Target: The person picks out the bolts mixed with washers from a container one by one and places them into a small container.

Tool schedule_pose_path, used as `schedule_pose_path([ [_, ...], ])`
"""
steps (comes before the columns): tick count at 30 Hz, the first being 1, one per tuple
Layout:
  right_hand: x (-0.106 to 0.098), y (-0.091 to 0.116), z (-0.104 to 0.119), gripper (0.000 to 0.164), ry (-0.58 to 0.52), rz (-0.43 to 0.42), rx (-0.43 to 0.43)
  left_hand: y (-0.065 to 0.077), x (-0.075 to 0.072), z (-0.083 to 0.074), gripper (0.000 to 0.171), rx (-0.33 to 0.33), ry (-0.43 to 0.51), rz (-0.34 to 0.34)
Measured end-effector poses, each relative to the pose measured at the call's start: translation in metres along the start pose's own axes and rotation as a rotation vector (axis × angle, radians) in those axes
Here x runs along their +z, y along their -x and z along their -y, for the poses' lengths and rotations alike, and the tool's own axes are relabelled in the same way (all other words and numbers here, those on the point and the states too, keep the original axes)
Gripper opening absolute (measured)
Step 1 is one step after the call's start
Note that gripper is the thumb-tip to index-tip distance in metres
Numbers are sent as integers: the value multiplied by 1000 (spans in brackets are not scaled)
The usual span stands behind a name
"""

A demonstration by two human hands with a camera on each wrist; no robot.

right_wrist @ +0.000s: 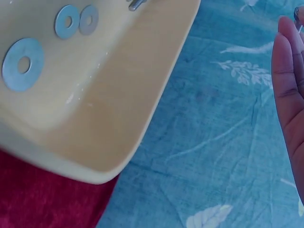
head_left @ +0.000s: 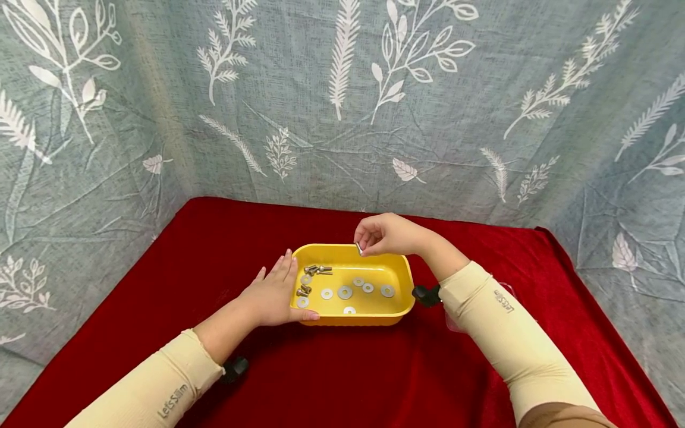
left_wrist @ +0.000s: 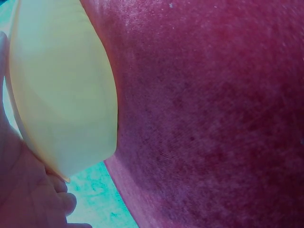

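A yellow tray [head_left: 350,321] stands on the red cloth. My left hand [head_left: 270,294] rests against its left end, fingers straight along the side and thumb over the front rim. In the left wrist view, that palm lies beside the tray's pale-looking wall [left_wrist: 66,95]. Above the back rim, my right hand [head_left: 390,233] pinches a small metal bolt [head_left: 359,248] between thumb and fingers. Only a bit of the bolt [right_wrist: 298,16] shows at the right wrist view's edge. Several bolts [head_left: 305,290] lie at the tray's left end. Flat washers [head_left: 345,292] are scattered over its floor.
Red cloth [head_left: 332,380] covers the table. A clear plastic item [head_left: 455,324] lies partly hidden under the right forearm. Grey-green leaf-patterned curtains [head_left: 321,154] hang behind and at both sides. Dark wrist-camera mounts [head_left: 426,295] stick out near both wrists.
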State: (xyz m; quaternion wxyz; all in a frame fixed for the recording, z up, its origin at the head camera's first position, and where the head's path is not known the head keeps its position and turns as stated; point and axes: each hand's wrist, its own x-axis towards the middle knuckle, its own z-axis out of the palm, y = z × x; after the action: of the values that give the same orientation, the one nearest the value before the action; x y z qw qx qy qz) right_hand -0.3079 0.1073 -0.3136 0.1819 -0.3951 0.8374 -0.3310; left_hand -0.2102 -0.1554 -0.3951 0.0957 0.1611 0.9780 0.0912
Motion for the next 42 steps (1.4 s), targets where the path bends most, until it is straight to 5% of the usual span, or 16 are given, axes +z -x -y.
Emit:
schedule_pose_path([
  [17,-36,57,-20,20,-39,-139,79,-2,1,0,122,-5,-13,-11],
  [42,-46,141,-62,22,-92,-221,187,-2,1,-1,127,-13,-3,4],
])
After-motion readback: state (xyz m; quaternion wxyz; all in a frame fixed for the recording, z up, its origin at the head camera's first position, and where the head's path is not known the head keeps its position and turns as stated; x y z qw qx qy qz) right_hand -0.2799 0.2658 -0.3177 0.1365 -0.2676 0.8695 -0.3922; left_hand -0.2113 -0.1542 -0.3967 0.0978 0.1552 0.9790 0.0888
